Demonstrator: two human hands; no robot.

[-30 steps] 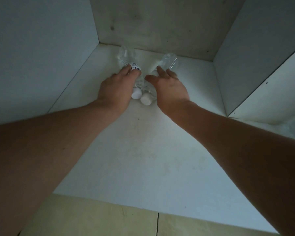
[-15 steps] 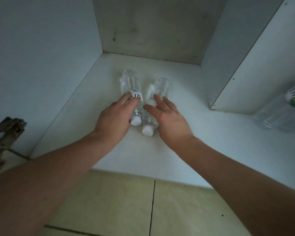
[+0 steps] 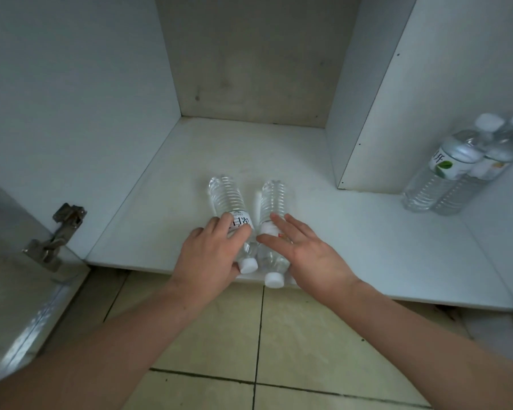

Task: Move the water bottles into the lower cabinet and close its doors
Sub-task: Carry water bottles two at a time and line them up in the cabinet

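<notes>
Currently, spread left hand (image 3: 208, 255) and right hand (image 3: 311, 255) rest on two clear plastic water bottles (image 3: 228, 199) lying at the white cabinet floor (image 3: 367, 232) front edge, 12 o'clock; next, withdraw and close doors.

Dim, cool, flat light, sharp in the middle.
The back panel (image 3: 249, 60) sits in murky grey shadow, a pale sheen streaks the open door (image 3: 21, 329) at left, and the wide lens bends straight edges near the borders.
</notes>
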